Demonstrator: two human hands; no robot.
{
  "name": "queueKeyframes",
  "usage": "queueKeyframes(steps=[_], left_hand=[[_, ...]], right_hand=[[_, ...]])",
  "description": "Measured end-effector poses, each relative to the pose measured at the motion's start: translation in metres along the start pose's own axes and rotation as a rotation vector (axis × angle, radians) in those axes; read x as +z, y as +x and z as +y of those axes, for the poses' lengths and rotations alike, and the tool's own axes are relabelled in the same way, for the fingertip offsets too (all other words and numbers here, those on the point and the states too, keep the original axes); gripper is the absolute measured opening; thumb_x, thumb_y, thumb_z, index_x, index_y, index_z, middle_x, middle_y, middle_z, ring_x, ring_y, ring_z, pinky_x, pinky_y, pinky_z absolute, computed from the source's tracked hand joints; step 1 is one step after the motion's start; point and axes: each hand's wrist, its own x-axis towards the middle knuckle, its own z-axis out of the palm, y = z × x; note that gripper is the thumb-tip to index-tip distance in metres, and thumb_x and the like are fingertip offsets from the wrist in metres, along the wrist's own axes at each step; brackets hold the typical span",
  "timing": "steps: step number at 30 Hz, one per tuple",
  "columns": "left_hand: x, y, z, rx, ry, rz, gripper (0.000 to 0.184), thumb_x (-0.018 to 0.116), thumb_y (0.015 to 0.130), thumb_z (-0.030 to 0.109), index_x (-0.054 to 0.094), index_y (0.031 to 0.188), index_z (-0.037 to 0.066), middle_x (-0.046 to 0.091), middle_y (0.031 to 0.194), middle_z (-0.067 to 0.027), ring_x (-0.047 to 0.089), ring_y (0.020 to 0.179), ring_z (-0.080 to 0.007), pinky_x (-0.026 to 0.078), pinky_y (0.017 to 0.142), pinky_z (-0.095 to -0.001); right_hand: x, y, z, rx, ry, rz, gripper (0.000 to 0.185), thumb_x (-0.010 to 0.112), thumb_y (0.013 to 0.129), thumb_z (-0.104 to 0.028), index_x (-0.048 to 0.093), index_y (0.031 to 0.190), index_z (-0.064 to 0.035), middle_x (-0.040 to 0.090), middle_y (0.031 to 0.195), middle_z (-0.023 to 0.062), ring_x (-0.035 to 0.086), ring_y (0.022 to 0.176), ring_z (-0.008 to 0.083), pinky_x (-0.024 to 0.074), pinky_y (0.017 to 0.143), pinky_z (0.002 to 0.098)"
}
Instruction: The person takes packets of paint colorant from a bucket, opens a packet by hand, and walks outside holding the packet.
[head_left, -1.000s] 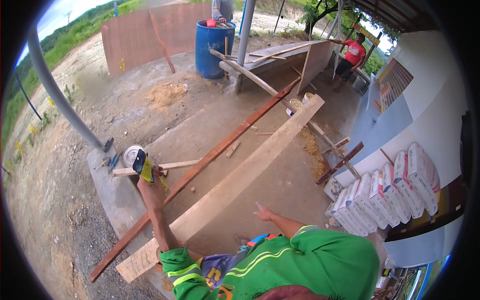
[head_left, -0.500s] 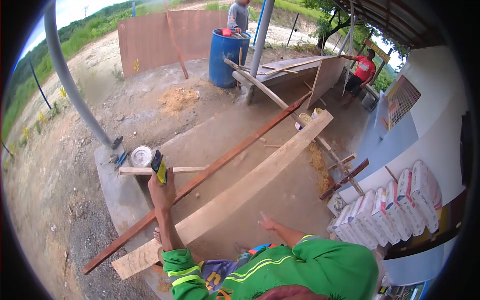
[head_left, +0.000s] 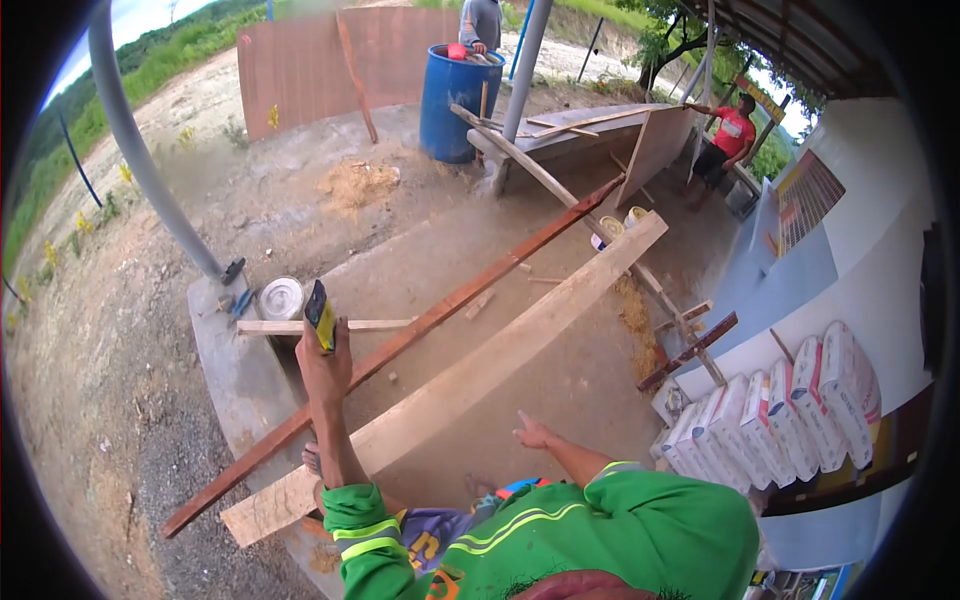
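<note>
My left hand is raised and closed around a yellow-and-black tool, whose exact kind I cannot make out. Below that arm lies a long pale wooden plank, running from near my feet to the far right. A reddish-brown wooden beam extends beside the plank on its far side. My right hand hangs above the ground on the near side of the plank, fingers apart and holding nothing.
A thin wooden strip and a white bucket are near the concrete ledge. Stacked white bags line the right wall. A blue drum stands at the back. One person wears red; another is by the drum.
The view has shifted slightly. My left hand still grips the tool upright, and my right hand stays outstretched with its fingers a little differently set.
</note>
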Motion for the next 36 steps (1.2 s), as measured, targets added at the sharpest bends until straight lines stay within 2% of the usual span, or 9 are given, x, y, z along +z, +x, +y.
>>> queueKeyframes(steps=[11,14,19,24,26,29,31,34,36], left_hand=[[0.002,0.000,0.006,0.008,-0.032,0.035,0.035,0.064,0.088,0.010,0.053,0.119,-0.001,0.062,0.075,-0.0196,0.063,0.066,-0.0369,0.048,0.061,-0.0368],[0.001,0.001,0.003,0.023,-0.068,0.063,0.032,0.065,0.088,0.010,0.054,0.115,-0.002,0.062,0.072,-0.0187,0.063,0.063,-0.0342,0.048,0.060,-0.0354],[-0.008,0.001,0.007,-0.022,-0.061,0.087,0.022,0.066,0.087,0.012,0.059,0.102,-0.003,0.062,0.068,-0.0161,0.063,0.059,-0.0239,0.047,0.058,-0.0325],[-0.014,0.005,0.006,-0.023,-0.055,0.163,0.021,0.068,0.086,0.013,0.060,0.095,-0.004,0.063,0.067,-0.0133,0.062,0.060,-0.0175,0.047,0.058,-0.0315],[-0.014,0.006,0.003,-0.037,-0.095,0.190,0.021,0.069,0.086,0.013,0.061,0.095,-0.005,0.064,0.068,-0.0124,0.062,0.061,-0.0162,0.048,0.060,-0.0310],[-0.013,0.006,-0.006,-0.015,-0.099,0.241,0.023,0.070,0.086,0.013,0.061,0.097,-0.005,0.064,0.070,-0.0098,0.059,0.064,-0.0130,0.047,0.062,-0.0293],[-0.013,0.004,-0.008,-0.102,-0.109,0.223,0.024,0.070,0.086,0.013,0.061,0.099,-0.005,0.063,0.073,-0.0083,0.056,0.067,-0.0119,0.047,0.064,-0.0284],[-0.016,0.003,0.000,-0.110,-0.141,0.232,0.025,0.069,0.086,0.012,0.060,0.102,-0.005,0.062,0.076,-0.0068,0.054,0.068,-0.0111,0.046,0.065,-0.0272],[-0.016,0.003,0.000,-0.100,-0.164,0.229,0.028,0.068,0.087,0.012,0.059,0.107,-0.005,0.063,0.078,-0.0072,0.054,0.070,-0.0109,0.046,0.066,-0.0268]], right_hand=[[0.016,0.009,0.031,0.025,0.016,-0.001,0.077,0.057,0.088,-0.025,0.018,0.150,-0.0017,0.066,0.087,0.0185,0.063,0.068,0.0212,0.0532,0.068,0.0370],[0.017,0.018,0.041,0.015,0.046,0.006,0.077,0.058,0.088,-0.025,0.018,0.150,-0.0015,0.066,0.088,0.0187,0.063,0.067,0.0217,0.0533,0.066,0.0366],[-0.008,-0.010,-0.007,0.019,0.028,0.007,0.078,0.058,0.087,-0.024,0.018,0.150,-0.0015,0.065,0.086,0.0184,0.061,0.064,0.0216,0.0525,0.063,0.0367],[-0.013,-0.003,-0.010,0.004,0.010,0.024,0.079,0.057,0.086,-0.026,0.018,0.150,-0.0016,0.064,0.081,0.0166,0.059,0.061,0.0206,0.0514,0.061,0.0369],[-0.018,-0.008,-0.020,0.040,-0.013,0.007,0.079,0.057,0.086,-0.028,0.018,0.150,-0.0017,0.064,0.088,0.0187,0.060,0.067,0.0231,0.0519,0.065,0.0377],[-0.016,-0.010,-0.031,0.042,-0.064,0.021,0.079,0.058,0.086,-0.031,0.020,0.149,-0.0021,0.060,0.112,0.0257,0.062,0.093,0.0312,0.0505,0.083,0.0401],[0.000,0.005,0.010,-0.020,-0.175,0.088,0.080,0.058,0.086,-0.034,0.021,0.149,-0.0020,0.051,0.131,0.0294,0.056,0.116,0.0371,0.0450,0.098,0.0414],[0.005,0.007,0.016,0.036,-0.068,-0.039,0.080,0.058,0.087,-0.037,0.022,0.149,-0.0016,0.037,0.144,0.0296,0.037,0.135,0.0392,0.0318,0.111,0.0409],[0.004,0.004,0.010,0.069,-0.089,-0.044,0.080,0.057,0.087,-0.036,0.022,0.149,-0.0010,0.039,0.142,0.0296,0.039,0.133,0.0392,0.0327,0.110,0.0409]])
